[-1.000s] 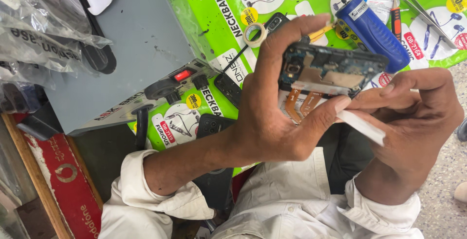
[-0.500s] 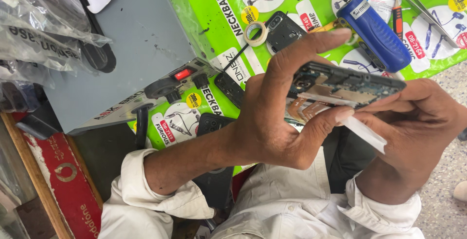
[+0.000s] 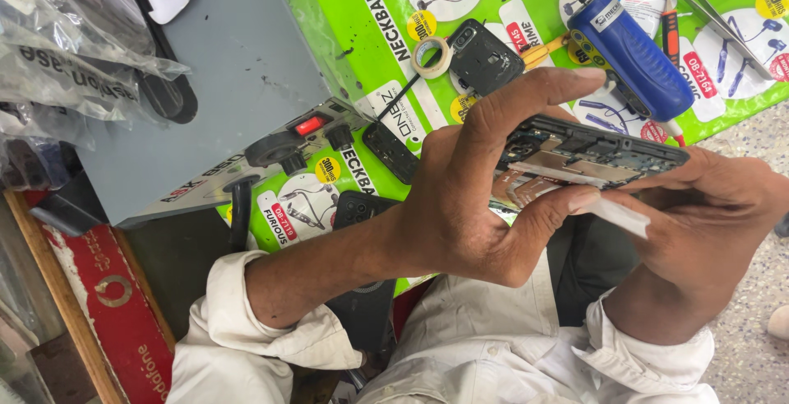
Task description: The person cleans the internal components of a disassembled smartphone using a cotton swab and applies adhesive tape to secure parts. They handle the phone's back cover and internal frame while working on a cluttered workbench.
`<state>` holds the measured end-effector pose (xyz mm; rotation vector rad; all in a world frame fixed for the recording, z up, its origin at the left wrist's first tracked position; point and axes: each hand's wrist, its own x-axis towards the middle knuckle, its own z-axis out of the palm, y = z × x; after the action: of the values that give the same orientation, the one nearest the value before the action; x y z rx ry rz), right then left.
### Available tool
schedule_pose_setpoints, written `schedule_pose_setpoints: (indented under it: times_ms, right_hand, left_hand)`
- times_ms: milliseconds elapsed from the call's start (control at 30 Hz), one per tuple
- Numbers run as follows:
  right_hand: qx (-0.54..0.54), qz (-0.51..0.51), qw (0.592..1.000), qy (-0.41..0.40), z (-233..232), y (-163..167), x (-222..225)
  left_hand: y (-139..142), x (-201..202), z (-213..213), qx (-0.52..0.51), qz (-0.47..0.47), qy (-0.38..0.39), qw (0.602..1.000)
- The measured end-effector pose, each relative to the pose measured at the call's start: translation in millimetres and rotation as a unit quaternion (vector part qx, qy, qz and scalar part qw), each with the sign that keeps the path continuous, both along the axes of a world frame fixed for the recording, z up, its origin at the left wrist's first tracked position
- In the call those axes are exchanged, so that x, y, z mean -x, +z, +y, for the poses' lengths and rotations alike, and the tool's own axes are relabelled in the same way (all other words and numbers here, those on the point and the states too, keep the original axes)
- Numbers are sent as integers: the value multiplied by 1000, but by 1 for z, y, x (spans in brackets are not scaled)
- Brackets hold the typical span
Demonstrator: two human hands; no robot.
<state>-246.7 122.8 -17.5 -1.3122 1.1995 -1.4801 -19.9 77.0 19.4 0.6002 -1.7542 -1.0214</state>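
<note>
My left hand [image 3: 460,207] fingers grip an opened phone [image 3: 588,153] by its edges; my right hand [image 3: 707,223] fingers pinch a white plastic pry tool [image 3: 616,213] beneath it.

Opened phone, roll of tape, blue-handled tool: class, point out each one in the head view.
opened phone [image 3: 592,153]: head view, on its exposed circuit board.
roll of tape [image 3: 432,57]: head view, on the ring's rim.
blue-handled tool [image 3: 629,52]: head view, on the middle of the blue handle.

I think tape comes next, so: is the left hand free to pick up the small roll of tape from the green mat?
Probably not yet: the left hand is gripping the opened phone. The roll of tape lies uncovered just beyond its fingers.
</note>
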Motion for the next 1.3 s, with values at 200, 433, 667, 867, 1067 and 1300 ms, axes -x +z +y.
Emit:
schedule_pose_setpoints:
  times_ms: [200,433,667,867,1067,1300]
  right_hand:
    - [-14,67,998,-11,2,7,0]
    - [7,113,994,-1,-1,10,3]
    - [-3,53,999,7,0,12,1]
    - [25,-3,999,33,0,8,-1]
    - [16,-41,999,14,1,-1,1]
    - [-1,-42,999,-21,4,0,-13]
  left_hand:
    - [0,-1,1,-34,-8,-19,999]
    - [1,-1,1,-21,-12,-25,999]
    - [5,-2,0,-51,-22,-44,998]
    - [5,-2,-1,-59,-18,-53,997]
    - [6,1,-3,-58,-11,-49,997]
    - [9,3,-3,-150,30,-54,987]
